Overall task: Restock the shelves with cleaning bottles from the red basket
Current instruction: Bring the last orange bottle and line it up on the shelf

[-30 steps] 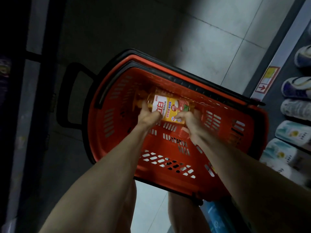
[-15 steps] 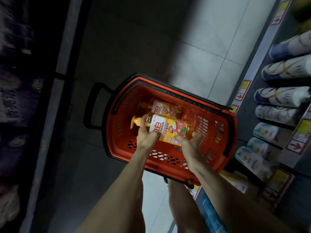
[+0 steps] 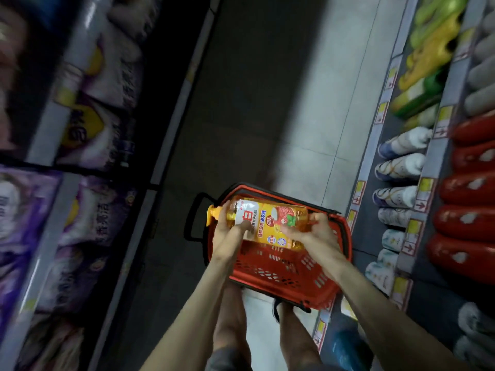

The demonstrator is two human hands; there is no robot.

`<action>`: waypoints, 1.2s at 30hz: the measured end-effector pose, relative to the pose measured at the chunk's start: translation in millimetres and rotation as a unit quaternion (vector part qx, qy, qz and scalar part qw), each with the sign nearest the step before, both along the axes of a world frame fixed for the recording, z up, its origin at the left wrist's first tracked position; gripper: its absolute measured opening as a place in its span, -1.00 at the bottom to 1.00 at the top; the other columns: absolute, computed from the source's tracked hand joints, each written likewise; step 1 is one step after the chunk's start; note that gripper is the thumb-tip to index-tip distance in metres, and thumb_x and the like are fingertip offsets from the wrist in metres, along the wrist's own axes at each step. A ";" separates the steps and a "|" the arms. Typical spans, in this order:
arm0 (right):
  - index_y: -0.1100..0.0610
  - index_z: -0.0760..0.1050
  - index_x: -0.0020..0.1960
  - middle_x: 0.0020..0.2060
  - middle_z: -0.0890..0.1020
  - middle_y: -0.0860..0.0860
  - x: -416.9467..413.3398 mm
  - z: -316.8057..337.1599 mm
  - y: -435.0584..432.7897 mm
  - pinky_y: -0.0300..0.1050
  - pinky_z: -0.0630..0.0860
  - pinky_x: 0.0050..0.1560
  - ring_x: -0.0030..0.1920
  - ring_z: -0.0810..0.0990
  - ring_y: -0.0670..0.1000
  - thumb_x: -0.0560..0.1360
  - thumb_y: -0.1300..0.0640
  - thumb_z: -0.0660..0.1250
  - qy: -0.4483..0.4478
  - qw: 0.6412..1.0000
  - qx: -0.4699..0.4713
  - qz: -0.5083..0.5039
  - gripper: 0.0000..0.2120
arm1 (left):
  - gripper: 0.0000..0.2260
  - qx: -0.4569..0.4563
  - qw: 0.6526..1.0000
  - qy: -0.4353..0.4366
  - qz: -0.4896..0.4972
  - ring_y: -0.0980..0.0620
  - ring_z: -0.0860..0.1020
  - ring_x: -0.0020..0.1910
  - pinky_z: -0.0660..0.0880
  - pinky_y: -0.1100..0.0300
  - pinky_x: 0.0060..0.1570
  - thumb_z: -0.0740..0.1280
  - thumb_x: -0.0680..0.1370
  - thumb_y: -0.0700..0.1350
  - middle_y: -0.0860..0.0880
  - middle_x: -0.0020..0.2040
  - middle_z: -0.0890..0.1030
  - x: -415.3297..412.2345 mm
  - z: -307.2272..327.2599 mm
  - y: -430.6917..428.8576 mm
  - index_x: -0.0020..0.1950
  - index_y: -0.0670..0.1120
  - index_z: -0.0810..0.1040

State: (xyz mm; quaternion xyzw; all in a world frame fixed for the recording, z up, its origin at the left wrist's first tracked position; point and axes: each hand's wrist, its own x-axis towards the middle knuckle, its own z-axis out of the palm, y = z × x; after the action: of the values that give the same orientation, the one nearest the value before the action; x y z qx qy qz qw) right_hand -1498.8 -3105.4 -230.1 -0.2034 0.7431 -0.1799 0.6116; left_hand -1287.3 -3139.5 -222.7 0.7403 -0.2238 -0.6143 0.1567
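Observation:
A yellow cleaning bottle (image 3: 270,223) with an orange pump top lies sideways in the air above the red basket (image 3: 278,274). My left hand (image 3: 227,231) grips its neck end near the pump. My right hand (image 3: 313,231) grips its base end. The basket stands on the floor below the bottle, its black handle (image 3: 194,218) pointing left. What else lies inside the basket is hidden behind the bottle and my hands.
Shelves on the right hold white and blue bottles (image 3: 399,170), red bottles (image 3: 471,188) and yellow and green bottles (image 3: 428,49), with price tags on the shelf edges. Purple packages (image 3: 88,145) fill the left shelves. A tiled aisle floor (image 3: 334,89) runs between them.
Both hands have lifted the yellow bottle out of the basket and higher. The view has tilted up, so more of both shelf rows shows.

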 end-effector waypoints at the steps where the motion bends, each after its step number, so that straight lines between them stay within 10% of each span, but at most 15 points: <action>1: -0.10 0.37 0.24 0.07 0.75 -0.03 -2.1 14.6 -5.6 0.09 0.65 0.20 0.04 0.77 -0.03 0.14 -0.26 0.75 -0.005 1.000 -0.013 0.008 -0.15 | -0.30 -0.011 1.000 0.002 -0.001 -0.01 0.64 0.21 0.55 -0.16 0.34 0.48 0.40 -0.05 0.12 0.17 0.68 2.0 12.9 -6.4 0.48 0.38 0.40; 6: -0.09 0.40 0.36 0.15 0.68 -0.10 -8.3 93.9 -32.0 -0.18 0.68 -0.04 0.06 0.74 -0.04 0.24 -0.11 0.73 -0.035 0.995 -0.065 0.066 -0.19 | -0.36 -0.071 0.997 0.037 0.001 -0.05 0.65 0.26 0.54 -0.20 0.37 0.52 0.32 0.05 0.08 0.22 0.67 10.9 76.3 -25.9 0.37 0.38 0.51; 12: -0.11 0.47 0.26 0.13 0.73 -0.06 -18.3 178.6 -36.4 0.08 0.69 0.17 0.07 0.75 -0.04 -0.02 -0.40 0.72 -0.023 0.983 -0.127 0.127 -0.04 | -0.28 -0.154 0.987 0.050 -0.008 0.06 0.68 0.22 0.56 -0.13 0.36 0.55 0.38 0.03 0.12 0.24 0.68 13.3 174.4 -25.1 0.53 0.25 0.44; 19: 0.07 0.54 0.30 0.10 0.77 0.10 -22.5 252.2 -27.8 0.29 0.64 0.24 0.09 0.77 0.17 0.15 -0.05 0.78 -0.112 0.978 -0.160 0.073 -0.20 | -0.18 -0.301 0.953 0.015 -0.015 0.08 0.68 0.24 0.59 -0.09 0.33 0.54 0.58 -0.08 0.08 0.28 0.69 16.3 272.1 -4.4 0.52 0.60 0.17; 27: 0.16 0.52 0.34 0.15 0.74 0.18 -16.6 316.0 -44.4 -0.02 0.70 -0.14 0.05 0.77 0.19 0.37 0.18 0.61 -0.209 0.954 -0.213 0.043 -0.42 | -0.22 -0.367 0.890 0.099 0.253 0.00 0.71 0.21 0.65 -0.09 0.19 0.60 0.42 -0.12 -0.08 0.34 0.64 -2.3 342.0 12.0 0.57 0.08 0.33; 36: 0.15 0.44 0.45 0.29 0.65 0.26 2.1 350.6 -59.1 0.10 0.68 0.07 0.25 0.68 0.28 0.39 0.28 0.60 -0.328 0.918 -0.192 0.109 -0.32 | -0.46 -0.363 0.892 0.163 0.215 -0.12 0.73 0.16 0.65 -0.16 0.15 0.60 0.39 -0.07 -0.08 0.19 0.75 -23.0 383.4 20.4 0.34 -0.08 0.57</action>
State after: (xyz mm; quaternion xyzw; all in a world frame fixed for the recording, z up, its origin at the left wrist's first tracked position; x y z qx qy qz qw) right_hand -1496.8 -3164.5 120.5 -0.3264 0.4252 -0.3084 0.7859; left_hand -1310.3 -3119.1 160.7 0.5515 -0.2383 -0.5536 0.5767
